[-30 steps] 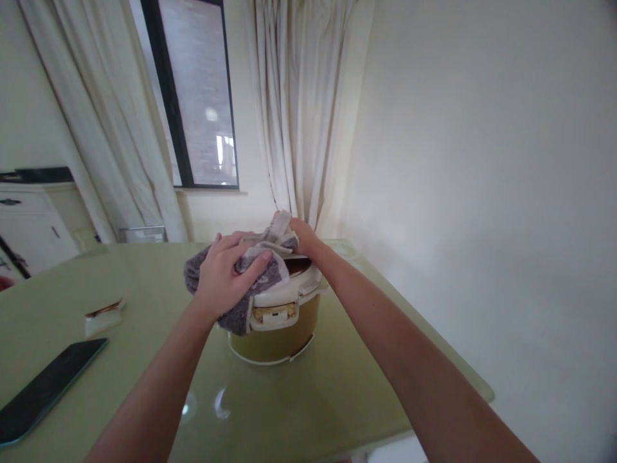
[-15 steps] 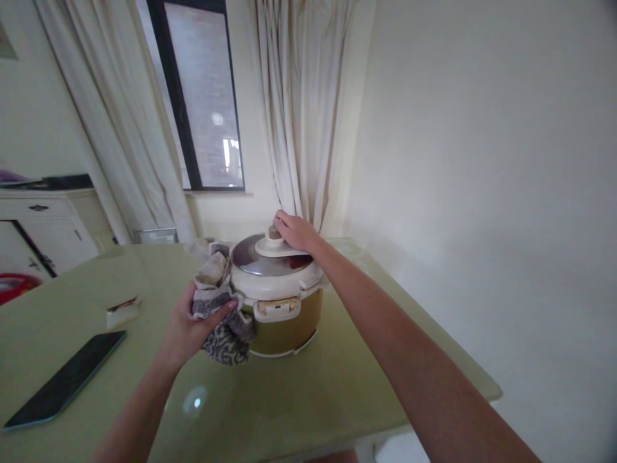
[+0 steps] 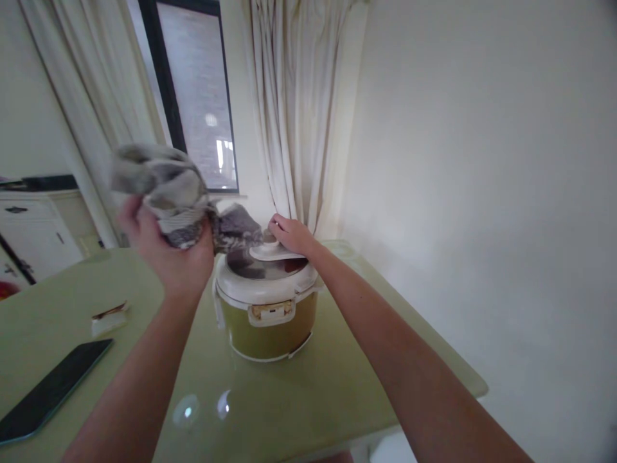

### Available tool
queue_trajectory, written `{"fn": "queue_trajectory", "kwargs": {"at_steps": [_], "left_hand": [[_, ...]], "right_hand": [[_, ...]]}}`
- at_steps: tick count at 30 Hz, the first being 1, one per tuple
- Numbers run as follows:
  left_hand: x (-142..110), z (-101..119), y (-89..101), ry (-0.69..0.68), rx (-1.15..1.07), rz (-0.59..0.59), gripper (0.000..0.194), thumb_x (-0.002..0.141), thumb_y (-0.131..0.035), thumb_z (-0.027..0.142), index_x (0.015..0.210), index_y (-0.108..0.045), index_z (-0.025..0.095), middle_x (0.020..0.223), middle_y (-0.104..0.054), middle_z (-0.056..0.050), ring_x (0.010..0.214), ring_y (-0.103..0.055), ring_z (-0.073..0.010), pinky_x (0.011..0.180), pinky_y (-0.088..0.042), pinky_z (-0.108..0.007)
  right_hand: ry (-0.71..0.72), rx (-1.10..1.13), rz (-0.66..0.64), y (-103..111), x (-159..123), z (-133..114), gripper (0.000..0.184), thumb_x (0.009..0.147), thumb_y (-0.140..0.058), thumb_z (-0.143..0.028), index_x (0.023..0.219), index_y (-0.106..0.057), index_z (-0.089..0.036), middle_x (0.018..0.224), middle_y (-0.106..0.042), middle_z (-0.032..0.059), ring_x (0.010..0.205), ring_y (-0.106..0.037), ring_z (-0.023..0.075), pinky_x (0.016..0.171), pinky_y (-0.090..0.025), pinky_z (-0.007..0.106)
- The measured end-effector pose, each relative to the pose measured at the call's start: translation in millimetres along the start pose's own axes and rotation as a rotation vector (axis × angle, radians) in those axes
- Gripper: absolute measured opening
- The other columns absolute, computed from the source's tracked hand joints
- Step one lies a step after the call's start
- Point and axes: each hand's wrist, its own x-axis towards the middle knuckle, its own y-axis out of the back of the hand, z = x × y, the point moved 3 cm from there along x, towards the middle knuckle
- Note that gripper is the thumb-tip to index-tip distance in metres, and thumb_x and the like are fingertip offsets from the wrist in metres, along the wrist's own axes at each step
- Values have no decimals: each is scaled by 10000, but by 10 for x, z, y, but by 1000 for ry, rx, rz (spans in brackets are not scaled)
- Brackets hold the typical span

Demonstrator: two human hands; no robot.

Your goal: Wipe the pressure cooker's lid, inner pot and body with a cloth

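Note:
A white and olive-green pot point(image 3: 270, 331) with a lid stands on the green table point(image 3: 270, 411). My right hand point(image 3: 292, 235) is closed on the knob at the top of the lid point(image 3: 263, 267); its fingertips are partly hidden. Raised to the left of the pot, my left hand point(image 3: 171, 257) grips a bunched grey and white patterned cloth point(image 3: 168, 183). A loose end of that cloth hangs over toward the lid, near the knob. Motion blurs the cloth and the left fingers a little.
On the left of the table lie a dark phone-like slab point(image 3: 53, 389) and a small packet point(image 3: 110, 319). Behind are a white cabinet point(image 3: 41, 222), curtains point(image 3: 313, 116) and a window point(image 3: 197, 90). A bare wall point(image 3: 472, 180) runs along the right.
My left hand has lifted the cloth from the pot's left side, up and leftward. My right hand has stayed on the lid's knob. The view has shifted slightly.

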Motion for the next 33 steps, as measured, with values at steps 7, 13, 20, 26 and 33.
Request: {"fn": "queue_trajectory", "kwargs": {"at_steps": [7, 13, 20, 26, 33], "left_hand": [[-361, -143, -57, -38, -95, -788, 370, 950, -589, 578, 961, -718, 231, 964, -720, -68, 944, -658, -273, 898, -528, -399], [-279, -96, -41, -135, 45, -907, 609, 905, -590, 721, 1263, -713, 243, 926, -676, -59, 913, -641, -286, 900, -511, -424], [-296, -156, 111, -176, -65, -1017, 497, 850, -705, 628, 1201, -750, 280, 1341, -671, -110, 1215, -660, -332, 1090, -515, -485], [-1401, -233, 480, 18, -197, -469, 340, 838, -756, 298, 1096, -534, 298, 1382, -627, -111, 1471, -519, -390, 1182, -455, -632], [-2345, -195, 582, -40, -56, -377, 394, 766, -829, 256, 1047, -552, 269, 1278, -648, -135, 1397, -577, -419, 1058, -535, -650]], "right_hand": [[15, -45, -17, -10, 15, -2, 339, 1098, -337, -463, 1131, -627, -290, 1085, -768, 37, 997, -675, 255, 802, -434, 312], [20, -42, -3, -11, 7, -23, 344, 1101, -323, -454, 1115, -619, -280, 1083, -766, 46, 989, -670, 257, 798, -423, 315], [15, -3, -5, -3, -6, -18, 341, 1097, -340, -475, 1115, -625, -288, 1097, -770, 37, 998, -669, 260, 821, -437, 324], [7, 6, -8, -12, 7, -18, 359, 1098, -322, -484, 1103, -624, -290, 1095, -770, 39, 999, -677, 274, 809, -449, 337], [-10, -3, -11, 3, 0, -41, 340, 1102, -323, -460, 1112, -620, -295, 1106, -768, 29, 1013, -676, 272, 835, -451, 345]]}}
